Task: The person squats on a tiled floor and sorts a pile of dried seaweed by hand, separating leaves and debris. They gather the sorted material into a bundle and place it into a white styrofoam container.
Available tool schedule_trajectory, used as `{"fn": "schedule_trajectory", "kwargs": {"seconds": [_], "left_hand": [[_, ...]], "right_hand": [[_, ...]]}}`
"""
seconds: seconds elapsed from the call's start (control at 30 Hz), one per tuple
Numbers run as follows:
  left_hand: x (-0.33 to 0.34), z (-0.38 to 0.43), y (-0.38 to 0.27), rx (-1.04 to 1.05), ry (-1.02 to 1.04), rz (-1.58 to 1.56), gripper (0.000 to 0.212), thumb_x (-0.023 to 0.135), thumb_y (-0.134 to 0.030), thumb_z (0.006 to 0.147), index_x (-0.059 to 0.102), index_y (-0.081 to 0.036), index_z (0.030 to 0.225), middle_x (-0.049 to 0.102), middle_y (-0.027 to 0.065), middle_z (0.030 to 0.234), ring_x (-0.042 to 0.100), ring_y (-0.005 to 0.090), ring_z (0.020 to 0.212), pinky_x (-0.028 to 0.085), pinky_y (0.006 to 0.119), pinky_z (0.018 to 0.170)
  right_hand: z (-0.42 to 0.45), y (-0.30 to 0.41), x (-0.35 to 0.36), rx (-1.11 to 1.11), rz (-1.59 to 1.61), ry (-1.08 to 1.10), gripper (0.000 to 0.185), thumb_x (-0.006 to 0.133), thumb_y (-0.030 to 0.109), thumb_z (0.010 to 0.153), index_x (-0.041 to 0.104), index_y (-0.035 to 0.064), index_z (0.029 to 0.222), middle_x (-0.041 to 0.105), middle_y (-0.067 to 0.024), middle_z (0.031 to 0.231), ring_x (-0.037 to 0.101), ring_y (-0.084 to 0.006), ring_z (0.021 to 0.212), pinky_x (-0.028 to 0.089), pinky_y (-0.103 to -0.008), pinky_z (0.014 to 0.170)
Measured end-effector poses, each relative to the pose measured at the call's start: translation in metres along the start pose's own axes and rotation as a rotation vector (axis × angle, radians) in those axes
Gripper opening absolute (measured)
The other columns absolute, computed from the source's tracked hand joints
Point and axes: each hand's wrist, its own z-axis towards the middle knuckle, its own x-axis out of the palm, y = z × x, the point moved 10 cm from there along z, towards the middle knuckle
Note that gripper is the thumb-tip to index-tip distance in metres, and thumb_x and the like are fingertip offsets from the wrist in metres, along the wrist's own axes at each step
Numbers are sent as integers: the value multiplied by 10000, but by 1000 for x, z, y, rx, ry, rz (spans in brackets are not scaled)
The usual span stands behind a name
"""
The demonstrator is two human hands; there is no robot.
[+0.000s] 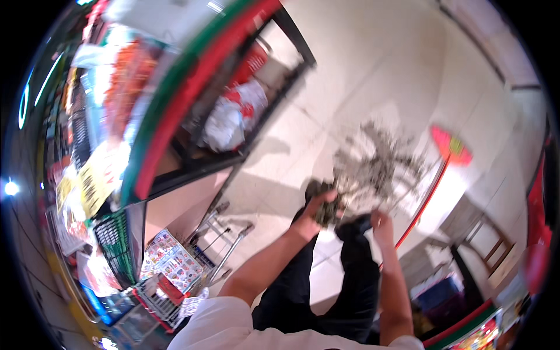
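My left hand (pixel 318 210) is wrapped around a bunch of greyish-green dried plant stalks (pixel 328 210), held low above the tiled floor. To its right, my right hand (pixel 381 224) has its fingers closed, and a thin dry twig (pixel 411 190) seems to run up from them; blur hides the exact grip. Beyond both hands spreads a heap of dry, branching plant stems (pixel 376 164), its finer ends blurred against the pale tiles. My black-trousered legs are bent below, and a dark shoe (pixel 352 225) shows between the hands.
A broom (pixel 453 146) with a pink head and red handle is at the right, near a wooden stool (pixel 490 245). On the left stands a display counter (pixel 175 92) edged green and red, bags on its lower shelf. A metal folding trolley (pixel 225 245) is beside it.
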Motion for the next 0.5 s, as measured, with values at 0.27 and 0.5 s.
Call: {"fn": "schedule_trajectory", "kwargs": {"seconds": [0.27, 0.5], "left_hand": [[104, -160, -61, 189, 142, -248, 168, 704, -180, 884, 593, -71, 947, 627, 93, 834, 612, 207, 712, 526, 355, 592], [171, -239, -178, 349, 182, -362, 137, 669, -160, 899, 602, -70, 978, 655, 109, 889, 639, 208, 767, 544, 345, 624]], "right_hand": [[-61, 169, -141, -59, -331, 47, 305, 582, 211, 930, 661, 67, 1187, 703, -153, 1043, 666, -282, 931, 518, -374, 855], [6, 319, -197, -255, -664, 48, 362, 567, 309, 941, 634, 89, 1221, 672, -193, 1115, 629, -362, 1040, 496, -456, 900]]}}
